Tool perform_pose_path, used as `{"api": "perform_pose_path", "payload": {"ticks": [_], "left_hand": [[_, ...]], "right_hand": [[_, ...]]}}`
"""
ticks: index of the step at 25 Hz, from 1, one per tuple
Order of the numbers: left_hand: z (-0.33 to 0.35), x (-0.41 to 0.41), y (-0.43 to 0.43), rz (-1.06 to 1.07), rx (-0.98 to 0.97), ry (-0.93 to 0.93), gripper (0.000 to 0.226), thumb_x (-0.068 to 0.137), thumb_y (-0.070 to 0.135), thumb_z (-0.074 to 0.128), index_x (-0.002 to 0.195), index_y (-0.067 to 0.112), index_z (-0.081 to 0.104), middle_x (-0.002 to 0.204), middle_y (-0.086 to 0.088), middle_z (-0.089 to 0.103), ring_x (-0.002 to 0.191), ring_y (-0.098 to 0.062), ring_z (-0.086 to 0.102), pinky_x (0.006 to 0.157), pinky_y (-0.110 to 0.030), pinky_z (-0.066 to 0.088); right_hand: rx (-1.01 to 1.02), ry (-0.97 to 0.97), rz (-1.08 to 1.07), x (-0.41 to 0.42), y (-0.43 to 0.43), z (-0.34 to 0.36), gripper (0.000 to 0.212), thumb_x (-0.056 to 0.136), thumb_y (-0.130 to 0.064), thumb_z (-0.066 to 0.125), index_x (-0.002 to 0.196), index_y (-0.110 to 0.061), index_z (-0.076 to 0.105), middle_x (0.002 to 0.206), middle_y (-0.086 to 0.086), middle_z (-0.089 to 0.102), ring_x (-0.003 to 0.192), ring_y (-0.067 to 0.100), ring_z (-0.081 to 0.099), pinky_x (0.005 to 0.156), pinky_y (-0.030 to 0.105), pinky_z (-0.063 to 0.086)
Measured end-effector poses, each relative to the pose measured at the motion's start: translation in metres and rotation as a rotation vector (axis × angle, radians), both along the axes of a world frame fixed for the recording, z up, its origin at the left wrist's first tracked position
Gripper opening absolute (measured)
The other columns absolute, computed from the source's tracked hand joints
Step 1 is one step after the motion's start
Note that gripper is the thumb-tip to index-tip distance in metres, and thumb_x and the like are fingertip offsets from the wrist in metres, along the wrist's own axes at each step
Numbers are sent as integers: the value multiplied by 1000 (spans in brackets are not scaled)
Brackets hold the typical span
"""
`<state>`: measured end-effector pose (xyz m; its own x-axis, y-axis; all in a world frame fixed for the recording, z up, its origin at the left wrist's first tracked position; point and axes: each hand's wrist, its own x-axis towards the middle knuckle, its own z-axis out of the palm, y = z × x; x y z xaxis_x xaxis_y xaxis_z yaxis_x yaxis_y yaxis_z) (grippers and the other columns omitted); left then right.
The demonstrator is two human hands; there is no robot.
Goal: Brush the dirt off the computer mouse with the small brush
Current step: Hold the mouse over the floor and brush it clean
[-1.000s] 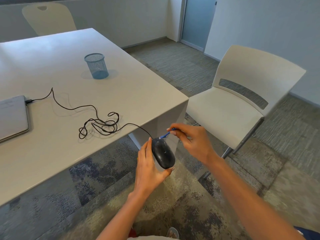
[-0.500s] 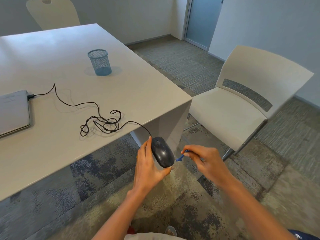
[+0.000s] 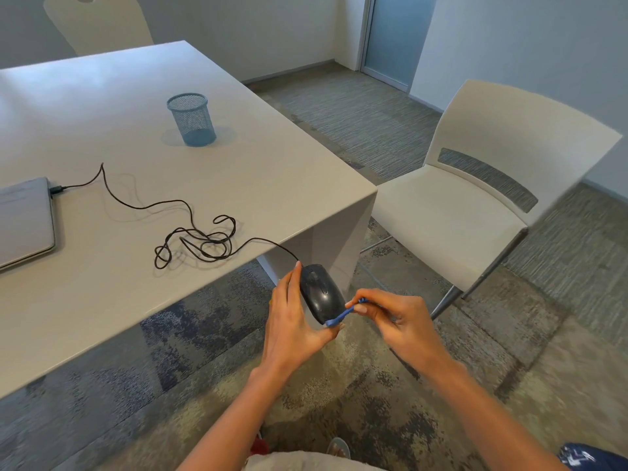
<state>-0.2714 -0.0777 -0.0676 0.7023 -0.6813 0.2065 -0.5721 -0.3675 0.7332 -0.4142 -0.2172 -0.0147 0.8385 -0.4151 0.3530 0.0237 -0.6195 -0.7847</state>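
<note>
Item: black wired mouse (image 3: 321,292), held off the table (image 3: 265,185) corner in your left hand (image 3: 294,321), fingers wrapped around its underside. Your right hand (image 3: 396,322) pinches the small blue brush (image 3: 341,316), tip touching the mouse's near end. Cable (image 3: 197,241) coiled on the tabletop.

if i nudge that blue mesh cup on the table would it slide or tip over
The mesh cup looks empty and see-through, so probably light. On the smooth table a low nudge would likely slide it. It is taller than its base is wide, so a push near the rim might tip it.
</note>
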Motion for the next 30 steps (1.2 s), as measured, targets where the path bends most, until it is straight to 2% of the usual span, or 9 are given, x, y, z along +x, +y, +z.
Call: {"api": "perform_pose_path", "payload": {"ticks": [4, 7, 10, 16, 19, 21, 23, 26, 30], "left_hand": [[0, 0, 0, 1, 12, -7, 122, 60, 59, 82, 154, 19, 15, 149, -3, 33, 137, -17, 30, 106, -33, 34], [-1, 5, 1, 18, 1, -7, 123, 59, 59, 83, 154, 16, 19, 149, -3, 35, 138, -17, 30, 109, -34, 32], [0, 7, 2, 13, 12, -20, 124, 59, 59, 84, 155, 19, 16, 150, -2, 34, 138, -16, 29, 109, -33, 31], [2, 6, 0, 8, 15, -39, 123, 60, 56, 85, 155, 20, 14, 150, -4, 34, 138, -20, 31, 105, -39, 39], [2, 7, 5, 11, 10, -36, 123, 60, 61, 82, 155, 21, 14, 150, -2, 33, 138, -18, 30, 106, -36, 37], [2, 6, 7, 17, -4, -29, 123, 59, 64, 79, 154, 19, 16, 149, 0, 34, 138, -16, 30, 108, -33, 34], [2, 5, 8, 27, -12, -30, 123, 58, 64, 80, 154, 18, 18, 149, 2, 34, 137, -14, 30, 108, -30, 31], [3, 5, 7, 33, -6, -37, 123, 59, 60, 83, 154, 20, 17, 149, 0, 35, 137, -14, 30, 106, -28, 31], [4, 4, 7, 26, 3, -40, 120, 62, 61, 78, 154, 23, 13, 149, -2, 34, 137, -17, 31, 104, -32, 35]], "right_hand": [[-13, 27, -42, -4, -24, 0, 24, 91, -34, 63, 100, -14, 73, 85, 1, 77, 66, 22, 72, 59, 48, 57], [-122, 127, -86, -10, -42, 1, 12, 90, -9, 69, 100, -11, 74, 83, 3, 77, 59, 14, 64, 53, 38, 53], [-110, 96, -92, -10, -43, 8, 14, 89, -8, 69, 101, -13, 75, 82, 0, 77, 54, 5, 57, 48, 22, 45], [32, 5, -25, 2, 1, 15, 23, 91, -33, 66, 101, -14, 74, 85, -1, 78, 78, 12, 76, 68, 39, 62], [-49, 56, -97, 1, -3, 10, 13, 90, -19, 68, 97, -10, 75, 74, -14, 73, 68, -5, 70, 60, 19, 59], [-142, 120, -167, -1, -12, 11, 9, 91, -12, 69, 96, -9, 75, 69, -24, 63, 56, -7, 62, 52, 5, 43], [-149, 133, -222, -4, -19, 14, 10, 91, -11, 69, 99, -9, 75, 73, -15, 69, 55, -2, 63, 49, 9, 40], [-78, 55, -241, -3, -12, 21, 10, 91, -14, 70, 98, -10, 76, 75, -6, 74, 60, 2, 68, 52, 28, 57], [-3, 9, -201, 2, 12, 19, 11, 90, -15, 71, 98, -12, 76, 79, -4, 77, 74, 0, 73, 68, 17, 60]]}}
